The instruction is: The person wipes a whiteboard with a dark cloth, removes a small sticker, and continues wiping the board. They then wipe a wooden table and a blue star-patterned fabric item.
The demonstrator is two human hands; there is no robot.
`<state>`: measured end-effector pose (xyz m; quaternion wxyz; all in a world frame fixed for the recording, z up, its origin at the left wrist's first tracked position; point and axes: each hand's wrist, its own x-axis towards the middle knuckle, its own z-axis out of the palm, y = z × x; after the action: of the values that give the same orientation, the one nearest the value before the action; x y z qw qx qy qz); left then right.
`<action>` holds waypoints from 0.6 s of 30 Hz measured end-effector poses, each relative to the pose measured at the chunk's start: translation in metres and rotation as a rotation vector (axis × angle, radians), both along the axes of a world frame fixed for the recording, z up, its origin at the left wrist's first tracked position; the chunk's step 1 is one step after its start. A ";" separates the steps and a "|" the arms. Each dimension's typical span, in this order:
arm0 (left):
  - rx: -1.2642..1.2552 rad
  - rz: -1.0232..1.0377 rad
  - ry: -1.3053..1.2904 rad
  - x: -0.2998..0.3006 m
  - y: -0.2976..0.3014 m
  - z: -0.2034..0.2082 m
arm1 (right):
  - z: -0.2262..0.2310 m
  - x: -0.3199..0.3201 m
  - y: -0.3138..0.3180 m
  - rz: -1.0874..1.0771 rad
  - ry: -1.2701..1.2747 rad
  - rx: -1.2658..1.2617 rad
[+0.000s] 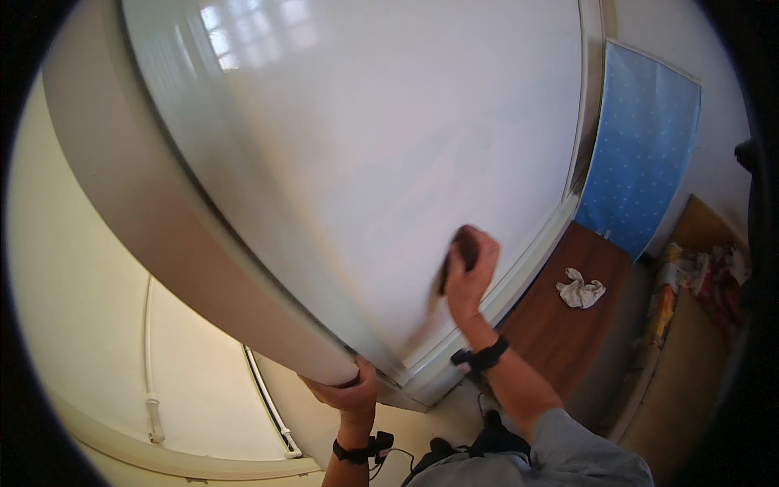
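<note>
A large glossy white panel (389,130) fills the upper middle, reflecting a bright window near its top. My right hand (477,272) is closed around a dark brown pad (462,247) and holds it at the panel's surface, near the lower right. The pad's kind cannot be made out. A faint reflection of hand and pad shows beside it. Lower down, my left hand (350,394) curls its fingers round the bottom end of the wide pale frame strip (187,219) that borders the panel on the left. Both wrists wear black bands.
A crumpled white cloth (579,289) lies on a brown wooden surface (544,325) to the right. Behind it hangs a blue dotted sheet (641,146). Colourful fabric (706,280) is piled at the far right. At the lower left is a pale panel with a white pipe (151,365).
</note>
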<state>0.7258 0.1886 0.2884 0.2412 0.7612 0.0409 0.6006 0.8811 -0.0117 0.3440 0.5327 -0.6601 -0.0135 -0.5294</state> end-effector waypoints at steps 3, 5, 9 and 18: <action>0.004 0.085 0.015 0.000 0.002 -0.004 | 0.013 -0.039 0.051 0.188 -0.170 -0.190; 0.037 0.152 0.015 -0.001 0.004 -0.004 | 0.025 -0.060 0.067 0.316 -0.268 -0.351; -0.077 0.097 0.050 -0.003 0.004 0.007 | 0.046 -0.045 0.049 0.352 -0.351 -0.442; -0.182 0.137 0.042 -0.006 -0.005 0.027 | 0.076 0.089 -0.099 -0.016 -0.167 0.038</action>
<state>0.7196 0.1836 0.3158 0.2666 0.7441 0.1523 0.5933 0.9701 -0.1110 0.4204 0.5378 -0.6034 -0.0425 -0.5873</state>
